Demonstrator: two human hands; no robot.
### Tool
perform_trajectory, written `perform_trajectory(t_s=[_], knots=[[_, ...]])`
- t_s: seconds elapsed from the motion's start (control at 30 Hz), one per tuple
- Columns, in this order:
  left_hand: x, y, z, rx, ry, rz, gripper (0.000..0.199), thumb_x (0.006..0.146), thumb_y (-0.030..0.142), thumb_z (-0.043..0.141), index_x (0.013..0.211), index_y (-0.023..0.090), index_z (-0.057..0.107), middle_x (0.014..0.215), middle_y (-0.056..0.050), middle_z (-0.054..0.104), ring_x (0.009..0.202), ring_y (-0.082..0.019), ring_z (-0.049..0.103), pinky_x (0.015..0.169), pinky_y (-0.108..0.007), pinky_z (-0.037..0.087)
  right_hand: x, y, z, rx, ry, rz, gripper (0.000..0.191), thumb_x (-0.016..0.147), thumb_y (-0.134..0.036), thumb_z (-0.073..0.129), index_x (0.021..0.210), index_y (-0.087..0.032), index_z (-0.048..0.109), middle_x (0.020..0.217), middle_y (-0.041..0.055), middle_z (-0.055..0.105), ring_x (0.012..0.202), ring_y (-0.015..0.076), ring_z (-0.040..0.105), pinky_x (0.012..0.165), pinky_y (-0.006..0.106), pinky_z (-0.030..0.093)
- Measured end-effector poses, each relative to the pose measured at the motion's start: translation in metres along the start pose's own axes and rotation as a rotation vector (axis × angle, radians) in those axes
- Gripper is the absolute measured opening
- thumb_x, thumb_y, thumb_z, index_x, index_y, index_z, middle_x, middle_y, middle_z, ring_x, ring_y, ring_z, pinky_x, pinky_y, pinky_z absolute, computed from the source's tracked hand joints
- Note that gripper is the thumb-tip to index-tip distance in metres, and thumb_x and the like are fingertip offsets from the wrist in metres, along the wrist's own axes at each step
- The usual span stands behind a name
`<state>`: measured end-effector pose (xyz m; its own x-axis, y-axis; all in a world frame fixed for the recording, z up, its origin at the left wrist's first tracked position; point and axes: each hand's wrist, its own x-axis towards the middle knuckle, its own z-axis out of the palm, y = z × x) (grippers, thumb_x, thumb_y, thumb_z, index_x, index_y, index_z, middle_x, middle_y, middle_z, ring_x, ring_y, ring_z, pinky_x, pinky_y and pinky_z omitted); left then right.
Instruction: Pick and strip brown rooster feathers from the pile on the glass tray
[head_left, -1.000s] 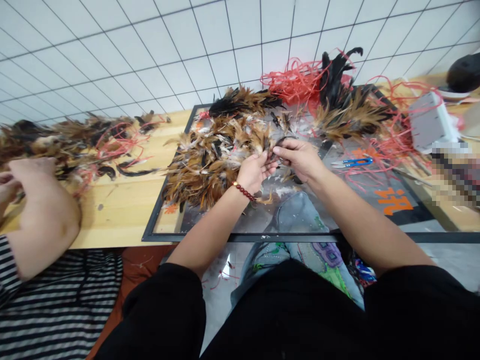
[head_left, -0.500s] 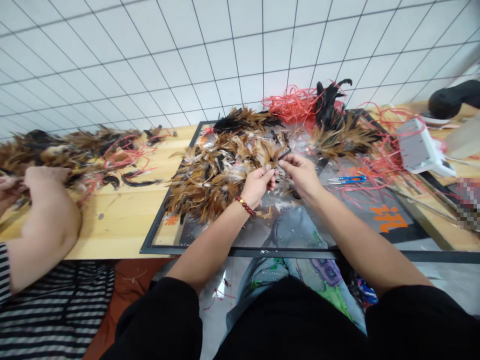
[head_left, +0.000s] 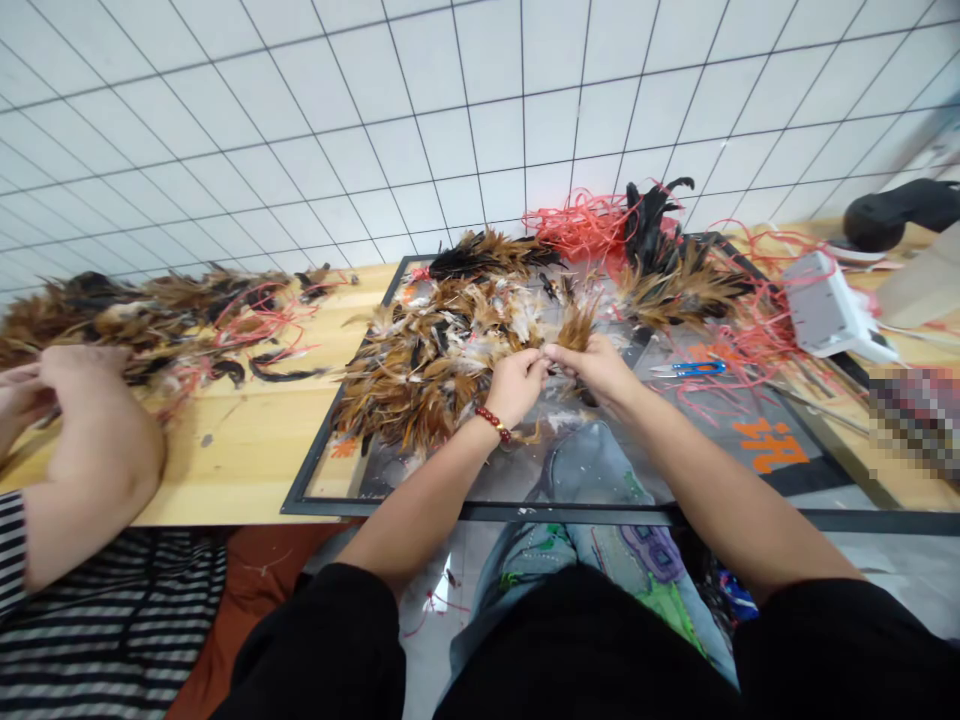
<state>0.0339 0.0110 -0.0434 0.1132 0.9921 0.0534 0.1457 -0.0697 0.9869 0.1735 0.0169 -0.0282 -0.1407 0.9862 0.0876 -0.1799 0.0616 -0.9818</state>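
Observation:
My right hand (head_left: 598, 368) is closed on a small brown feather bundle (head_left: 576, 326), whose tips point up and away from me. My left hand (head_left: 516, 385), with a red bead bracelet (head_left: 493, 424) at its wrist, pinches right beside the right fingertips. What lies between the left fingers is too small to make out. Left of both hands spreads a heap of brown, black and white feathers (head_left: 409, 385) on a black-framed glass panel (head_left: 480, 512). Behind it lies a longer bundle of dark feathers (head_left: 487, 255).
Blue thread snips (head_left: 697, 369) lie to the right on the panel. Red plastic twine (head_left: 581, 225) is tangled at the back, near black and brown feathers (head_left: 675, 285). A white box-like object (head_left: 829, 305) stands at right. At left, a co-worker's hands (head_left: 71, 375) handle feathers.
My hands have drawn in close together, fingertips nearly meeting. The brown feather bundle now stands up from my right hand. The whole view has tilted slightly upward.

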Motion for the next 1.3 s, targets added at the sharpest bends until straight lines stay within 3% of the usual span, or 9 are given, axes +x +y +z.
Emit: perform_trajectory(t_s=[0.07, 0.2, 0.37, 0.53, 0.63, 0.77, 0.9, 1.07, 1.3], knots=[[-0.002, 0.005, 0.003, -0.265, -0.017, -0.075, 0.009, 0.075, 0.02, 0.071, 0.078, 0.015, 0.064, 0.064, 0.003, 0.061, 0.055, -0.008, 0.054, 0.058, -0.023, 0.043, 0.0, 0.0, 0.002, 0.115, 0.023, 0.001, 0.045, 0.056, -0.05, 0.086, 0.057, -0.017, 0.055, 0.049, -0.0063, 0.046, 0.045, 0.0049, 0.035, 0.045, 0.023, 0.027], [-0.008, 0.01, 0.013, -0.609, -0.08, -0.123, 0.032, 0.066, 0.037, 0.083, 0.08, 0.013, 0.067, 0.074, -0.002, 0.067, 0.067, -0.008, 0.058, 0.07, -0.024, 0.046, 0.0, 0.001, 0.009, 0.297, 0.08, -0.015, 0.045, 0.056, -0.049, 0.087, 0.061, -0.019, 0.053, 0.052, -0.0069, 0.046, 0.046, 0.0053, 0.037, 0.046, 0.022, 0.032], [-0.016, 0.012, 0.024, -0.712, 0.082, -0.068, 0.031, 0.076, 0.044, 0.077, 0.082, 0.014, 0.071, 0.072, 0.001, 0.064, 0.069, -0.008, 0.054, 0.075, -0.023, 0.044, -0.003, 0.014, 0.022, 0.205, 0.175, -0.159, 0.039, 0.061, -0.048, 0.085, 0.072, -0.02, 0.061, 0.056, -0.0063, 0.051, 0.051, 0.008, 0.044, 0.05, 0.023, 0.038], [-0.015, 0.024, 0.016, -0.847, 0.051, -0.147, 0.019, 0.088, 0.031, 0.066, 0.09, 0.013, 0.072, 0.081, -0.003, 0.068, 0.062, -0.006, 0.05, 0.065, -0.02, 0.043, -0.007, 0.016, 0.03, 0.077, 0.152, -0.267, 0.03, 0.071, -0.046, 0.078, 0.079, -0.02, 0.067, 0.072, -0.0015, 0.062, 0.062, 0.0107, 0.053, 0.062, 0.026, 0.047], [-0.009, 0.03, 0.007, -0.912, 0.078, -0.19, 0.015, 0.093, 0.02, 0.056, 0.085, 0.012, 0.066, 0.084, -0.004, 0.069, 0.071, -0.007, 0.059, 0.07, -0.019, 0.046, -0.01, 0.014, 0.024, -0.021, 0.077, -0.337, 0.027, 0.07, -0.044, 0.079, 0.074, -0.02, 0.068, 0.081, 0.0012, 0.068, 0.074, 0.0138, 0.06, 0.074, 0.03, 0.05], [-0.003, 0.035, -0.004, -0.92, 0.143, -0.155, 0.022, 0.098, 0.018, 0.045, 0.079, 0.015, 0.054, 0.071, 0.001, 0.061, 0.065, -0.007, 0.06, 0.07, -0.021, 0.048, -0.008, 0.01, 0.006, -0.181, 0.077, -0.317, 0.027, 0.077, -0.046, 0.073, 0.071, -0.019, 0.07, 0.065, -0.0015, 0.062, 0.063, 0.0121, 0.055, 0.068, 0.029, 0.047], [-0.004, 0.036, -0.007, -0.752, 0.021, -0.166, 0.02, 0.097, 0.02, 0.048, 0.078, 0.015, 0.052, 0.058, 0.007, 0.044, 0.042, -0.003, 0.036, 0.049, -0.016, 0.038, -0.001, 0.004, -0.01, -0.182, 0.164, -0.31, 0.031, 0.079, -0.049, 0.07, 0.093, -0.021, 0.075, 0.075, -0.0006, 0.064, 0.069, 0.0128, 0.056, 0.071, 0.029, 0.047], [-0.012, 0.037, -0.004, -0.56, -0.199, -0.235, 0.021, 0.092, 0.026, 0.059, 0.076, 0.014, 0.052, 0.055, 0.007, 0.042, 0.039, 0.0, 0.027, 0.04, -0.013, 0.022, 0.001, 0.002, -0.016, -0.118, -0.057, -0.175, 0.044, 0.077, -0.055, 0.072, 0.108, -0.023, 0.075, 0.079, -0.0001, 0.066, 0.068, 0.0115, 0.055, 0.069, 0.029, 0.046], [-0.017, 0.043, -0.008, -0.484, -0.406, -0.262, 0.03, 0.087, 0.036, 0.066, 0.073, 0.013, 0.053, 0.054, 0.006, 0.043, 0.038, 0.0, 0.024, 0.04, -0.014, 0.016, -0.002, -0.001, -0.018, 0.062, -0.22, -0.045, 0.037, 0.063, -0.047, 0.086, 0.092, -0.024, 0.08, 0.085, 0.0011, 0.073, 0.075, 0.0118, 0.063, 0.074, 0.027, 0.05]])
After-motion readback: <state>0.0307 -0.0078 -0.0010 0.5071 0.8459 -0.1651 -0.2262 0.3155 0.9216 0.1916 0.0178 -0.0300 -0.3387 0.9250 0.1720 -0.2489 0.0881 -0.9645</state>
